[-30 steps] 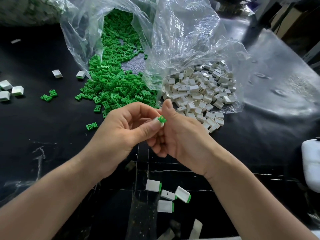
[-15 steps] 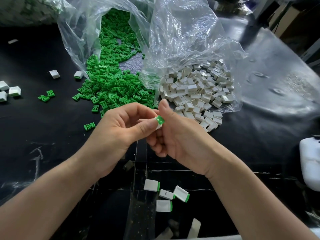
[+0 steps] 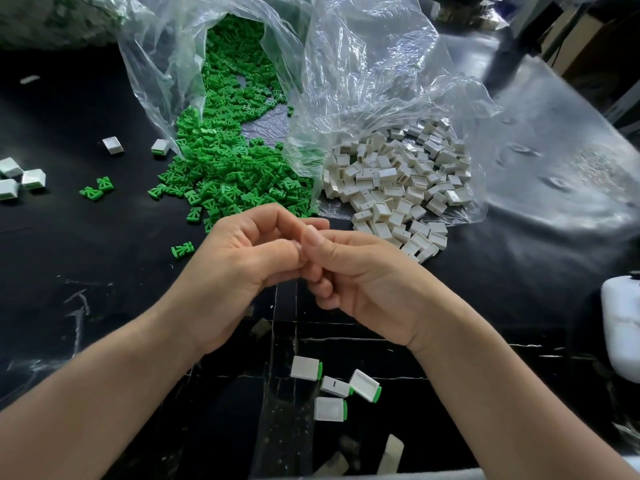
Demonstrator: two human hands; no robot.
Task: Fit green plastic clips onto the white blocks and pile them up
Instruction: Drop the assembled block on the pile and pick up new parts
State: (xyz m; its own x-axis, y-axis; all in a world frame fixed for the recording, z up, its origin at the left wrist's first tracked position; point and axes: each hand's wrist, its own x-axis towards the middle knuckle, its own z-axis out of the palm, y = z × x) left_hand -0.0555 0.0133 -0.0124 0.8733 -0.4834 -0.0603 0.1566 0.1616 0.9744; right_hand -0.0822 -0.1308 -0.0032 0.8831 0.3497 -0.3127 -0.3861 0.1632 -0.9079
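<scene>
- The left hand (image 3: 235,268) and right hand (image 3: 367,282) meet above the black worktop (image 3: 86,254), knuckles nearly touching.
- The fingers (image 3: 273,249) of both hands are curled in and pressed together at the tips, thumb against thumb, pinching a small pale piece (image 3: 294,242). Only a sliver of it shows, so I cannot tell whether a clip sits on it.
- Beyond the fingers and to their left, a heap of green clips (image 3: 228,168) spills from a clear plastic bag (image 3: 363,81).
- Beyond the fingers and to their right lies a heap of white blocks (image 3: 398,181) on the same crumpled plastic.
- On the near side of the fingers, between the two forearms, lie four finished blocks (image 3: 332,386), each with a green end, loosely grouped.
- Just left of the left hand lies a single clip (image 3: 182,250); farther left lie two more stray clips (image 3: 95,188).
- Well to the left of the fingers, several stray blocks (image 3: 20,178) sit at the picture's edge.
- Far right of the fingers, a white container (image 3: 621,323) is partly cut off.
</scene>
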